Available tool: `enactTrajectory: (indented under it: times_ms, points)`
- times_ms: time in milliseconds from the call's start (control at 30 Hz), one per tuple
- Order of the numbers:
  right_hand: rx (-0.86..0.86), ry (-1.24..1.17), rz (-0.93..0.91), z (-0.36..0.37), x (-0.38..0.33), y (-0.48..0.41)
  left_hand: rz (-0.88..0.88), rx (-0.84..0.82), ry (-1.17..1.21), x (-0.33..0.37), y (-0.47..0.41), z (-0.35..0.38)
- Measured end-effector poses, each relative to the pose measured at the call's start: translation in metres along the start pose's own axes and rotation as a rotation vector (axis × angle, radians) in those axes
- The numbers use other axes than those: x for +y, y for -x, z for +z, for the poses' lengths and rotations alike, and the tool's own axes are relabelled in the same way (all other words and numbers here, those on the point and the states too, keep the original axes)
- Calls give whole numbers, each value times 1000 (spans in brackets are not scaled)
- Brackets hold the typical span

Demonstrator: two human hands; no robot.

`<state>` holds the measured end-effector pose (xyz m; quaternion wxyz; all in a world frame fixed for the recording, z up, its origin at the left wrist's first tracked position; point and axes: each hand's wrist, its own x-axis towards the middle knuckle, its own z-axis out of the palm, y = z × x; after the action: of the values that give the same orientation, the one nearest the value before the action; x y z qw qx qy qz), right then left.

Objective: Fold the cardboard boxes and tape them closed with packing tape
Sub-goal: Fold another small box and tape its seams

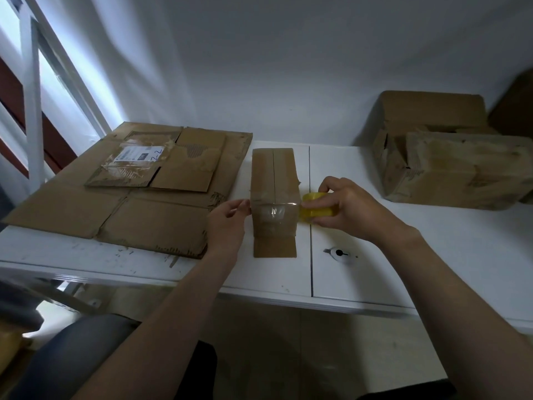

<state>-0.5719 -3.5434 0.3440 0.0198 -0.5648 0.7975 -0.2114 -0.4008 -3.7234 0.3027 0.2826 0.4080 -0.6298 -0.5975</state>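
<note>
A small narrow cardboard box (274,174) stands in the middle of the white table (432,255), its top flaps meeting along a centre seam. A strip of clear tape (274,210) runs across its near end. My right hand (346,207) grips a yellow roll of packing tape (314,209) pressed against the box's right side. My left hand (227,223) rests on the box's left side, its fingertips pinching the tape's end against the cardboard.
Large flattened cardboard boxes (129,197) lie stacked on the table's left, one with a shipping label. Two worn assembled boxes (450,163) sit at the back right. A round cable hole (339,253) lies near the right forearm. The wall is close behind.
</note>
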Motion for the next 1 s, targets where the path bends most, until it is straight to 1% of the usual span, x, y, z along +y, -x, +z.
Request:
enactTrajectory:
  times_ms: [133, 167, 267, 300, 400, 433, 467, 533, 600, 667, 733, 800, 933, 1000]
  points:
    - [22, 11, 1, 4, -1, -2, 36, -43, -100, 1, -6, 3]
    - [28, 12, 2, 5, -2, -2, 1, -69, -109, 0, -7, 2]
    - [40, 8, -3, 6, -2, -2, -193, -113, -58, -2, -10, -3]
    - [41, 6, -3, 6, -2, -1, -173, -85, -74, -3, -11, -5]
    - [50, -18, -19, 9, -5, -1, 141, 48, -206, 6, -6, -6]
    - [50, -28, -26, 11, -8, -1, 211, 75, -222, 10, -3, -5]
    - [46, -29, -28, 13, -11, -1, 241, 82, -215, 13, 0, -2]
    - [40, -8, -19, 16, -20, -2, 214, 35, -176, 13, 4, 4]
    - [55, 6, -28, 20, -27, -3, 191, -2, -230, 10, 6, 10]
    - [65, 18, -42, 24, -34, -5, 177, 33, -293, 9, 4, 14]
    - [66, 31, -34, 26, -37, -5, 148, 70, -306, 12, 3, 16]
    - [72, 31, -14, 27, -37, -5, 117, 89, -271, 15, 1, 17]
    - [83, 26, -12, 27, -36, -3, 62, 115, -126, 23, -7, 11]
    - [83, 14, -11, 27, -34, -3, 71, 140, -110, 24, -10, 5]
